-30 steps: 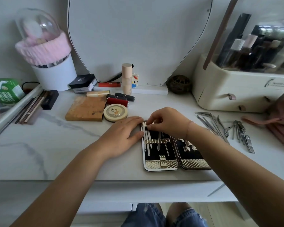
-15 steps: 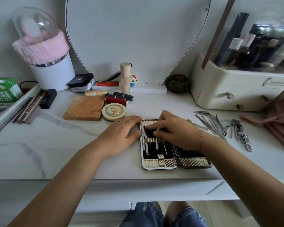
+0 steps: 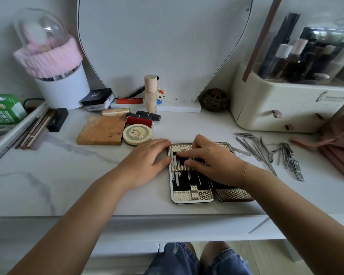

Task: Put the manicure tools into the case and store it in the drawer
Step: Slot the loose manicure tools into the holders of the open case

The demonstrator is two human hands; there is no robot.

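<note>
Two hands: both work at the open case [image 3: 193, 193], which lies near the front edge of the desk [image 3: 48, 175]
Left hand [image 3: 145, 165]: flat on the desk, fingers straight, tips touching the case's left rim; probably steadying it
Right hand [image 3: 213, 165]: spread across the upper case, index finger stretched over the left half; the hand hides whether its fingers pinch a tool, so I cannot tell
Case layout: two halves side by side; the left half holds several thin seated tools [image 3: 176, 175] under a gold band, the right half is mostly covered
Loose tools [image 3: 262, 151]: slim metal pieces and a nail clipper [image 3: 297, 170] spread on the desk right of the case, one thin piece just beside its far right corner
Step in hand: likely seating a tool under the band
Progress: partial; many tools are out, the case is unclosed and the drawer step is not yet begun
Risk, crooked seating: a tool pushed in at an angle could miss its loop, stick up and stop the halves shutting
Risk, sliding: the desk looks smooth, so a push with no steadying hand could shove the case toward the edge
Risk, sweep: the right forearm passes near the loose pieces and could knock them off
Risk, points: several tips look sharp and could prick a finger
</note>
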